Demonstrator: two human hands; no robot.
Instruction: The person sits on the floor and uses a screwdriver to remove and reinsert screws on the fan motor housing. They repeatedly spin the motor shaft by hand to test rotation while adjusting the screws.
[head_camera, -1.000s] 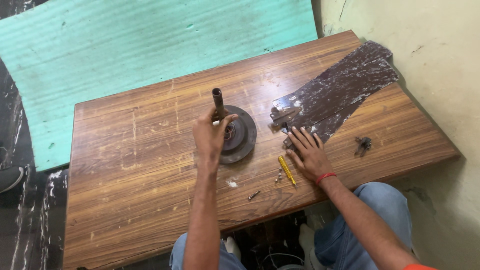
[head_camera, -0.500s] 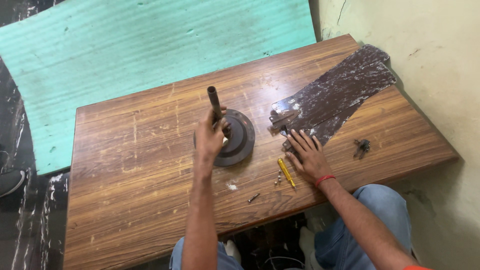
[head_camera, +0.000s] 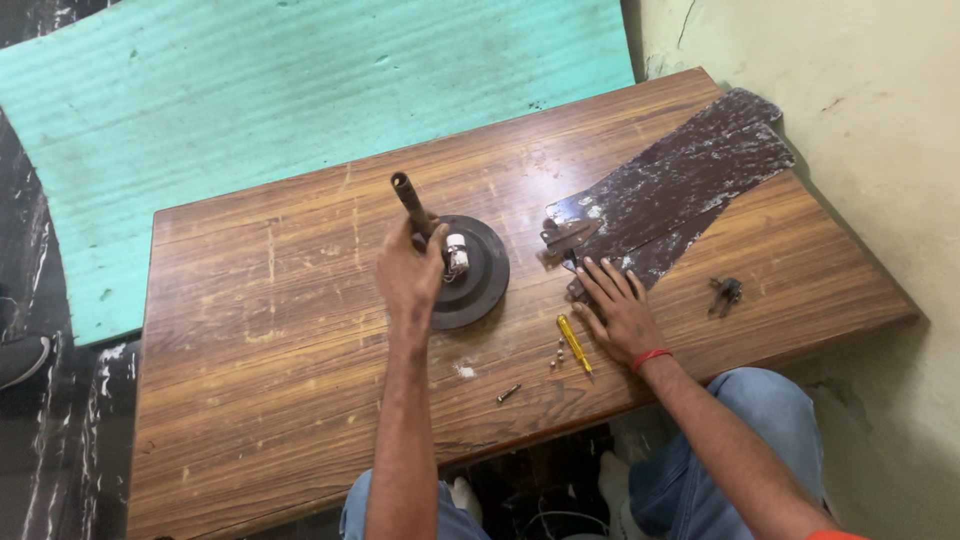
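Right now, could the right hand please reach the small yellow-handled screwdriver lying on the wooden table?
Probably yes. The right hand rests flat on the wooden table, and the small yellow-handled screwdriver lies just beside it with nothing lying between them.

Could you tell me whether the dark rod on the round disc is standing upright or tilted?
Tilted. The rod leans up and to the left from the disc, gripped low down by the left hand.

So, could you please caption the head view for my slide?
Left hand grips a dark rod on a round metal disc; right hand rests flat beside a yellow screwdriver.
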